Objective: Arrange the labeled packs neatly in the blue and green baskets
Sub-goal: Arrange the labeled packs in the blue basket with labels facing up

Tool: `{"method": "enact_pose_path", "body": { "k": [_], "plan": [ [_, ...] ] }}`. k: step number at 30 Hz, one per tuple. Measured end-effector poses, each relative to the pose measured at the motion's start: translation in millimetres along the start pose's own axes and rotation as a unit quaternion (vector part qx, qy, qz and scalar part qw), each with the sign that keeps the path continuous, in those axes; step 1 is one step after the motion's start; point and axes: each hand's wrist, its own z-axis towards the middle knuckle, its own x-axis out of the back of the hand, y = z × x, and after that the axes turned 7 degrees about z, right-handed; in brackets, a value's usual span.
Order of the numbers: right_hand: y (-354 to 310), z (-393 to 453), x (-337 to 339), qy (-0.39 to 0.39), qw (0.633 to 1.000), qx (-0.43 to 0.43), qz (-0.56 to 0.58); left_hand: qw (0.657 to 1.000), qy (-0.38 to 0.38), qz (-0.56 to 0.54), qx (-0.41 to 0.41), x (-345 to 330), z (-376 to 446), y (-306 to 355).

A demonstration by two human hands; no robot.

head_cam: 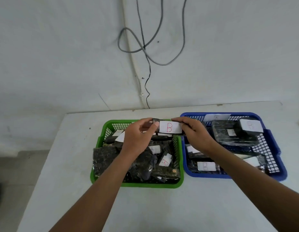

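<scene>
A dark pack with a white label marked B is held up above the back right corner of the green basket. My left hand pinches its left end and my right hand grips its right end. The green basket holds several dark packs in a loose heap, one with a B label. To its right, the blue basket holds several labelled dark packs, stacked at the back and lying flat at the front.
Both baskets stand side by side on a white table whose left edge runs diagonally toward me. The table backs onto a white wall with grey and black cables hanging down it. The floor shows at the left.
</scene>
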Motion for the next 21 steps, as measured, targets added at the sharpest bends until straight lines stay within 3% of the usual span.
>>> {"method": "enact_pose_path", "body": {
  "k": [4,9,11,13,15,21],
  "plan": [
    [4,-32,29,0.042,0.998,-0.018,0.033,0.975,-0.063,-0.194,0.09,-40,-10,20],
    [18,-71,73,0.099,0.991,-0.036,0.076,0.948,-0.09,-0.264,0.156,-91,-28,36],
    [28,-85,90,0.111,0.99,-0.051,0.066,0.967,-0.083,-0.197,0.142,-110,-36,39],
    [40,-96,105,0.141,0.985,-0.079,0.067,0.99,-0.073,-0.053,0.106,-125,-42,38],
    [54,-105,120,0.186,0.973,-0.12,0.069,0.993,-0.069,0.03,0.095,-137,-46,34],
    [82,-102,145,0.274,0.941,-0.188,0.066,0.984,-0.057,0.116,0.12,-165,-47,16]
  ]
}}
